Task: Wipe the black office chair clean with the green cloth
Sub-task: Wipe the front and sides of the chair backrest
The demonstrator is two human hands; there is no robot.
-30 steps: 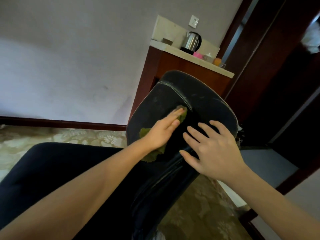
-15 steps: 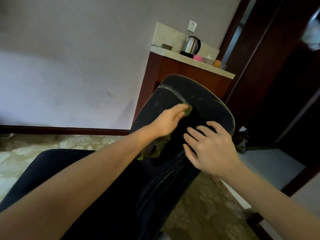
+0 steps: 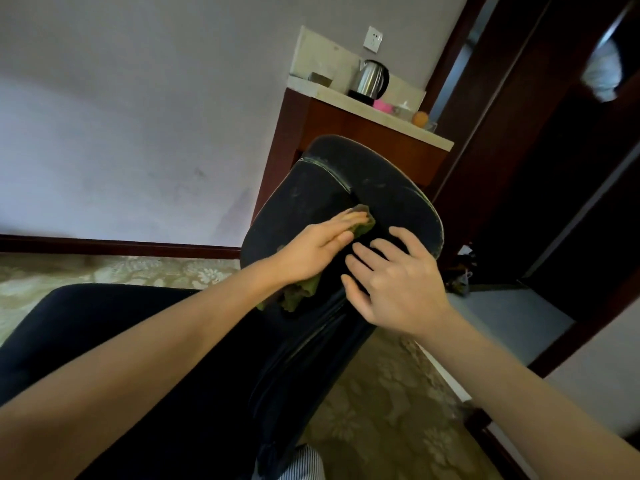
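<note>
The left hand (image 3: 317, 251), fingers straight and flat, is pressing the cloth (image 3: 299, 295) against the chair (image 3: 298, 206) back at frame centre. It is sliding higher than a second ago, with the cloth's tip now reaching the seam below the headrest. The right hand (image 3: 398, 284) is staying spread on the back just right of it, bracing, so the upper back is getting covered while the scuffed headrest above is probably still waiting.

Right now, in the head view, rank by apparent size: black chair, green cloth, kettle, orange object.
1. black chair
2. green cloth and kettle: alike, cloth partly hidden under the left hand
3. orange object
</note>
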